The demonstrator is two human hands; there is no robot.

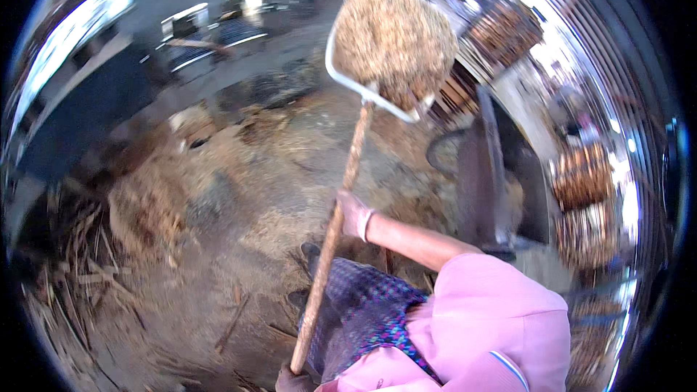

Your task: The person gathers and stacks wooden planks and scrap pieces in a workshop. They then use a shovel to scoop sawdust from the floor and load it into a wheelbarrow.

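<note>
A long-handled shovel (359, 144) slants up across the head view on its wooden handle. Its wide scoop with a pale rim (335, 75) is raised and heaped with tan wood shavings or chips (392, 36). My right hand (353, 215), in a pale glove with a white cuff, is closed around the middle of the handle. At the lower edge my left hand (294, 379) grips the handle's near end; it is partly cut off and looks dark. My right arm reaches out from a pink short sleeve.
Loose shavings (149, 207) cover the floor in heaps. Sticks and wood scraps (94, 268) lie at the left. A dark metal machine or cart (483, 174) stands right of the shovel. Stacked wood bundles (581, 174) line the far right. My feet (311, 252) are beside the handle.
</note>
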